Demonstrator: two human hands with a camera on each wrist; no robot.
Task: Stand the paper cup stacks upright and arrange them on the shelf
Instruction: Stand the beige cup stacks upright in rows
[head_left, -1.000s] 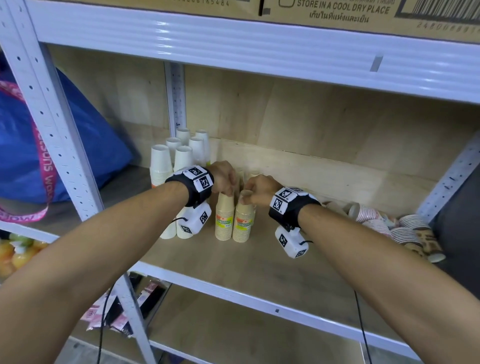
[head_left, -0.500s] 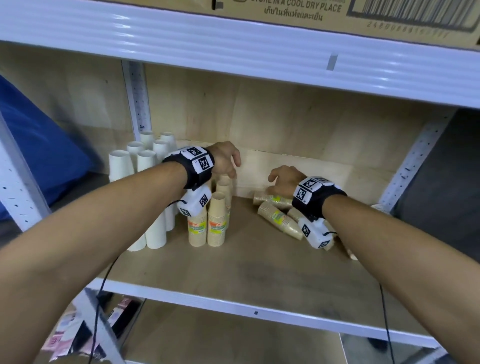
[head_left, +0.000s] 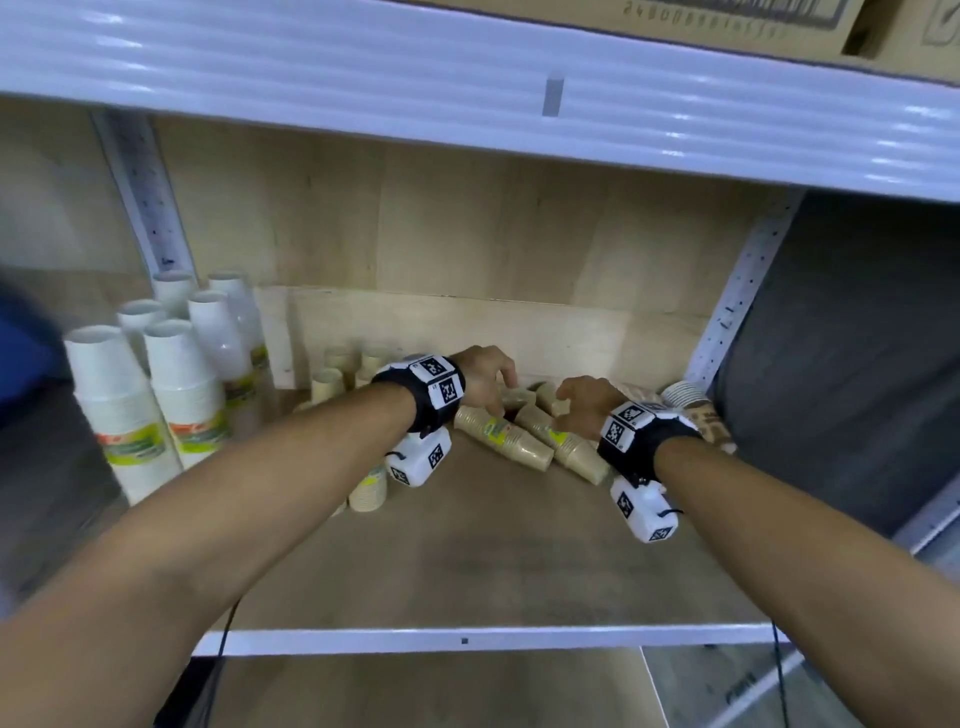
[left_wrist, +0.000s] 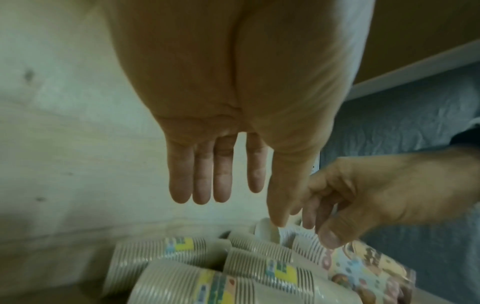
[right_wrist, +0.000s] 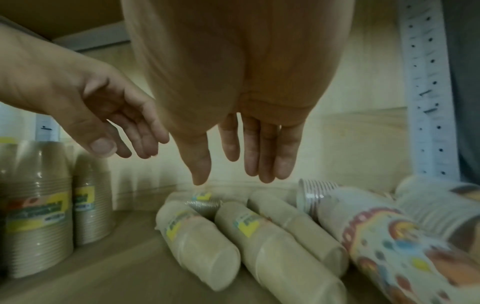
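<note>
Tan wrapped cup stacks (head_left: 503, 435) lie toppled beneath both hands (head_left: 485, 378), each grip spread and empty

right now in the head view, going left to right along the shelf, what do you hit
white cup stacks standing → upright tan stacks → left hand → tan stacks lying down → right hand → patterned stacks lying down

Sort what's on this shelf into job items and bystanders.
Job:
- fallen tan cup stacks
- fallen patterned cup stack
- standing tan stacks
- standing white stacks
- left hand and right hand, both open above the fallen stacks

Bystanders:
- cardboard box overhead
- blue bag
</note>
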